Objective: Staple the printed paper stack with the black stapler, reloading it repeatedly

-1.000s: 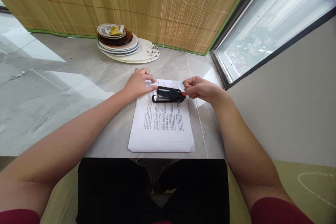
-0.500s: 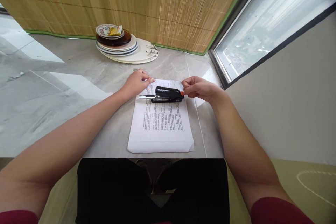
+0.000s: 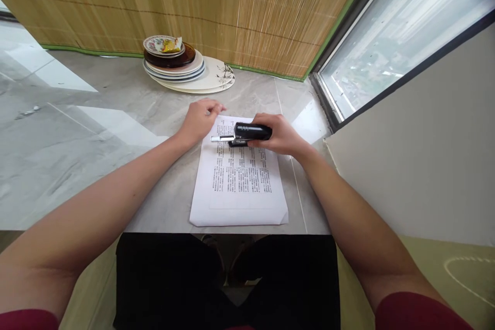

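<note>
My right hand (image 3: 276, 134) is wrapped round the rear of a black stapler (image 3: 251, 131), its fingers closed over the body. A silvery metal piece (image 3: 222, 138) sticks out from the stapler's left end. Below it lies a stack of printed paper (image 3: 240, 206), its text turned sideways. I cannot tell whether the stapler still touches the sheets. At the top left corner of the paper is my left hand (image 3: 199, 121), its fingers loosely bent and partly stretched, with nothing visible in them.
A stack of plates (image 3: 174, 69) with a small yellow packet (image 3: 172, 45) on top stands at the back of the grey marbled counter (image 3: 154, 113). Behind it hangs a bamboo blind (image 3: 193, 5). A window (image 3: 398, 46) and a pale wall (image 3: 417, 154) are on the right.
My right hand has moved left and closed round the stapler, which has shifted slightly right and up. My left fingers have drawn back a little from the paper.
</note>
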Motion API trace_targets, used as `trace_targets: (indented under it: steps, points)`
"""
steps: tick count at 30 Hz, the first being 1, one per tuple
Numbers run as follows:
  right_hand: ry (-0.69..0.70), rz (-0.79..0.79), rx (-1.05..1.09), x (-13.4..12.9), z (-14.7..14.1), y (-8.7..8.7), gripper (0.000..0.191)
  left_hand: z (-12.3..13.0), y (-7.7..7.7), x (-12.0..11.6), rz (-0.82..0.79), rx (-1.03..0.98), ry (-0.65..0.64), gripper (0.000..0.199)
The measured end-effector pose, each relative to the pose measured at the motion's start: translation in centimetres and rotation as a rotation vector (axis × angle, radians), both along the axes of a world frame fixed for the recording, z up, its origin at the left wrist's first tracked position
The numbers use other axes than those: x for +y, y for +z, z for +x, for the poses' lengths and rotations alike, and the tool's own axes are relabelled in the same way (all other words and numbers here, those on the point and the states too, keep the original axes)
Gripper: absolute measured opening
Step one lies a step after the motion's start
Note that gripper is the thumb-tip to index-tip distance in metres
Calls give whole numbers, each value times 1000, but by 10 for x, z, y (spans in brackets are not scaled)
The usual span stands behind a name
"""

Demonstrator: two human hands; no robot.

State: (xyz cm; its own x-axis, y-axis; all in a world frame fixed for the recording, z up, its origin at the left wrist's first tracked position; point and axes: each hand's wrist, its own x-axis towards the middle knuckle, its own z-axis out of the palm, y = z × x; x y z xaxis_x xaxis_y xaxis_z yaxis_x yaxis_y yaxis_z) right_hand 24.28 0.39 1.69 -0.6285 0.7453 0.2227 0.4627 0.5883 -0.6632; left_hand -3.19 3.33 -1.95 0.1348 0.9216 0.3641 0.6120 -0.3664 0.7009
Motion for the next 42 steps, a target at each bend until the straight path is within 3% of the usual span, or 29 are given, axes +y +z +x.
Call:
trace_targets:
  steps: [4, 8, 11, 14, 34, 42]
  points:
    - [-297, 168, 76, 0, 6, 7, 25, 5, 7, -8, 16, -306, 64, 36]
    - [-483, 440, 26, 0, 4, -1, 21, 19, 6, -17, -307, -521, -160, 35]
    - [-438, 577, -92, -1, 3, -12, 31, 28, 8, -23, -525, -626, -330, 32]
    - [-357, 641, -212, -3, 5, -19, 44, 30, 13, -27, -573, -664, -387, 38]
    - [-347, 679, -267, -5, 8, -8, 28, 25, 13, -24, -526, -622, -340, 42]
    - [-342, 734, -371, -2, 10, -8, 35, 25, 11, -23, -612, -851, -426, 32]
